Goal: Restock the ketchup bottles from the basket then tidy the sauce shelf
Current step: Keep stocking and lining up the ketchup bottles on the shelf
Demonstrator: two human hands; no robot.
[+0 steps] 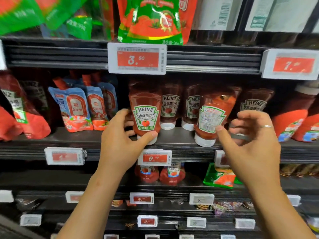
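My left hand [120, 140] grips a Heinz ketchup bottle [145, 109] standing cap-down at the front edge of the middle shelf [179, 144], label facing me. My right hand [250, 140] is at a second ketchup bottle [213, 116] that leans with its back label toward me; the thumb touches its lower right side, and the blurred fingers curl beside it. Whether they close on it I cannot tell. More Heinz bottles [170, 107] stand in a row behind. The basket is out of view.
Blue sauce pouches [76, 109] and red pouches [25, 125] fill the shelf's left; red pouches [291, 125] sit at right. Price tags [137, 58] hang on the shelf edges. Lower shelves hold small ketchup bottles [160, 173] and a green packet [221, 176].
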